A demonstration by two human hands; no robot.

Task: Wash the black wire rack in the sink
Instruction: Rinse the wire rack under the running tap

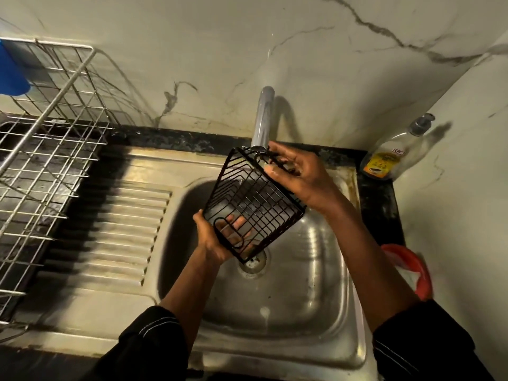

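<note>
Above the stainless steel sink (pixel 310 273), the left hand (pixel 210 239) grips the black wire rack (pixel 255 198) at its lower end, the right hand (pixel 301 176) pinches its top

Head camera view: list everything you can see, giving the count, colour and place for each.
black wire rack: one, black, held tilted over the sink basin, top end at the faucet spout
sink: one, steel, centre, ribbed drainboard on its left
faucet: one, chrome, at the back wall above the basin
dish rack: one, silver wire, left of the drainboard
blue item: one, blue, in the dish rack at the far left edge, cut off, kind unclear
pump bottle: one, clear with yellow label, back right corner
red container: one, red, right of the sink, partly behind the right arm
left hand: one, grips the rack's lower end
right hand: one, pinches the rack's upper end
</note>
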